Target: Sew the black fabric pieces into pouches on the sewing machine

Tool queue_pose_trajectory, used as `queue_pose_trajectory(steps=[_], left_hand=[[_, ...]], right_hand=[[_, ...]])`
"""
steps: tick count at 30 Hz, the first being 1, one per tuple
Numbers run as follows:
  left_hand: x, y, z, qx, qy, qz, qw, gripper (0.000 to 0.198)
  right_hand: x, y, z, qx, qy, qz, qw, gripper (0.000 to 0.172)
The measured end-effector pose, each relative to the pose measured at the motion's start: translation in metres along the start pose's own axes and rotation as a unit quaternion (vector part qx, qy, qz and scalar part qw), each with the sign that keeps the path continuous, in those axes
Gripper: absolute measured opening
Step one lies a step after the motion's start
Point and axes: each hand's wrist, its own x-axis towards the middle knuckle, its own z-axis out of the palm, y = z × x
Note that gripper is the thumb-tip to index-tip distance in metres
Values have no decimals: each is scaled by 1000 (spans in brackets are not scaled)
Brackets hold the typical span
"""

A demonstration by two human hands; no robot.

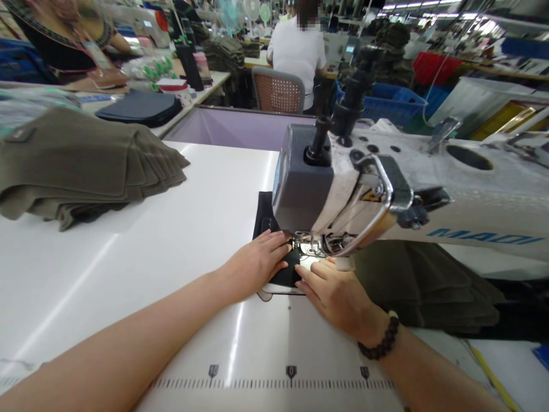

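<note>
A dark strip of fabric (285, 277) lies under the needle area of a sewing machine (306, 189). My left hand (256, 263) rests flat on the strip, left of the presser foot, with its fingers stretched toward the needle. On the strip's right edge, my right hand (332, 289) presses with its fingertips, just in front of the foot; its fingers are extended. The far end of the strip shows behind my left hand, beside the machine head. Part of the strip is hidden by my left hand and the machine head.
Olive fabric pieces (86, 157) are stacked at the left, and another olive stack (424, 286) lies beneath the machine arm at the right. A ruler scale (291, 382) runs along the table's front. A person in white (295, 54) sits beyond, near a blue crate (394, 103).
</note>
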Motion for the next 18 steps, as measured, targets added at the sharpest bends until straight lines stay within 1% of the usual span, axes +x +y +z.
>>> queue_pose_trajectory(steps=[5,8,10,11,14,16,18], left_hand=[[3,-2,1,0,3,2,1000,18],[4,-2,-2,13,3,1,1000,17],[2,1,-6,32,-5,10,999,17],[0,3,-7,37,-13,25,999,17],[-7,8,-9,28,-40,71,996,18],[-10,9,-8,16,-42,74,996,20],[-9,8,-6,11,-38,58,998,20]], right_hand=[[1,-1,-1,-1,5,5,1000,14],[2,-1,-1,-5,3,17,1000,16],[2,-1,-1,0,9,2,1000,15],[1,-1,-1,6,15,-16,1000,15],[0,0,0,21,31,-64,997,24],[0,0,0,22,27,-63,997,25],[0,0,0,18,14,-41,999,22]])
